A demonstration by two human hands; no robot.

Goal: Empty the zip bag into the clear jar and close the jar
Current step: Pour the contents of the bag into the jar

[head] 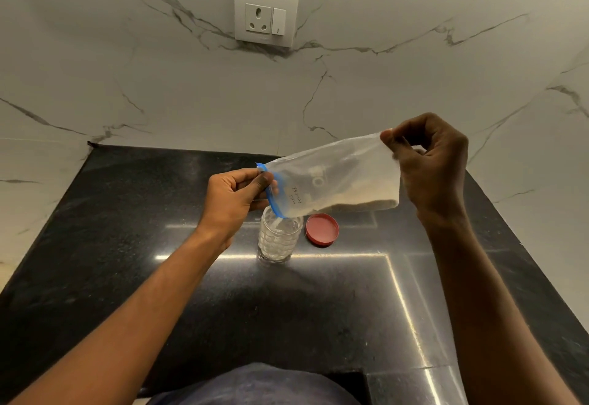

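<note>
A clear zip bag [334,178] with a blue zip strip hangs sideways above the black counter. Pale powder lies along its lower edge. My left hand [234,195] pinches the blue zip end, which points down over the mouth of the clear jar [279,240]. My right hand [430,165] pinches the bag's bottom corner and holds it higher. The jar stands upright with no lid on, and white powder shows inside it. Its red lid [322,229] lies flat on the counter just to the right of the jar.
The black stone counter [127,261] ends at a marble wall behind and on both sides. A white socket and switch plate [266,15] sits on the back wall. The counter's front edge is by my body.
</note>
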